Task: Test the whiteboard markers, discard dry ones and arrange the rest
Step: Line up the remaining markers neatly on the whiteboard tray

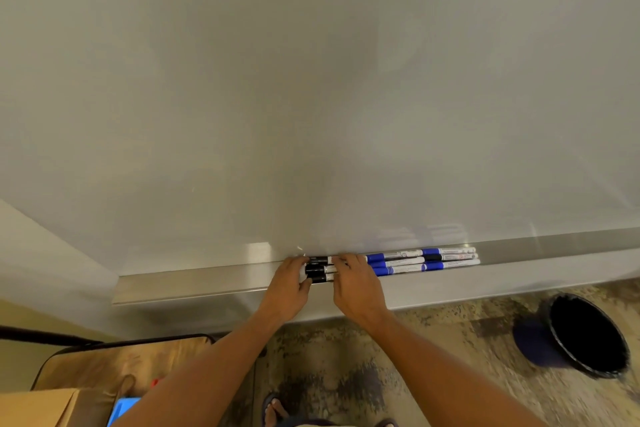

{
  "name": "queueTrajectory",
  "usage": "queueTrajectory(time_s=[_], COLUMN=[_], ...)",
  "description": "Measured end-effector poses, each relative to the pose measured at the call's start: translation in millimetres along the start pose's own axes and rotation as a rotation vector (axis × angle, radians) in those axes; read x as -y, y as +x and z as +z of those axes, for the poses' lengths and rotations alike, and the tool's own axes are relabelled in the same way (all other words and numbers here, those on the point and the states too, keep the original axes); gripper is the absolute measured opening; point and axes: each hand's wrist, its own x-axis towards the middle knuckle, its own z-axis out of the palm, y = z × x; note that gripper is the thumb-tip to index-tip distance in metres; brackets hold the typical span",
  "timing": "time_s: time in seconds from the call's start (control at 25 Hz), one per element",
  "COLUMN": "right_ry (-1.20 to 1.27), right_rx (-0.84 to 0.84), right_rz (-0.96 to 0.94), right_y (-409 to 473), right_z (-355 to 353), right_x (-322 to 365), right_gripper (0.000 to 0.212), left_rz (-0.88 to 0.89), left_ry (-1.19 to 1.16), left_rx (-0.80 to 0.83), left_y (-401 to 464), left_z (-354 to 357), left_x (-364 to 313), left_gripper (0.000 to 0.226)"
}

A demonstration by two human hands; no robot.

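Whiteboard tray (pixel 207 282) holds black-capped markers (pixel 320 269) gripped by left hand (pixel 289 282) and right hand (pixel 356 282); blue-capped markers (pixel 398 263) lie at three o'clock.

A cardboard box (pixel 38 407) sits at the floor's lower left corner beside a wooden-topped table (pixel 117 362); something blue (pixel 121 407), perhaps plastic, lies between.

support: metal marker tray (pixel 214 279) under the whiteboard (pixel 311 80) | on tray: three black-capped markers (pixel 319 269) at the left, blue-capped markers (pixel 398 265) just beside, all in rows along the tray | floor (pixel 398 374): dark bin (pixel 585 336) standing
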Motion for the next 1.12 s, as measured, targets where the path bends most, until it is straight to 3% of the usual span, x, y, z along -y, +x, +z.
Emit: queueTrajectory(time_s=[0.2,0.68,1.12], right_ry=[0.043,0.189,0.211], right_rx=[0.003,0.082,0.119], right_rz=[-0.012,-0.248,-0.446], right_y=[-7,-12,-47], right_z=[1,-27,-40], right_x=[3,0,11], right_gripper=[0.036,0.04,0.041], left_rz=[-0.01,-0.101,-0.266], left_ry=[0.018,0.098,0.161], left_rx=[0.005,-0.186,-0.36], left_y=[-7,-39,-128], left_z=[4,-7,-13], left_x=[4,-29,-54], left_gripper=[0.043,0.042,0.038])
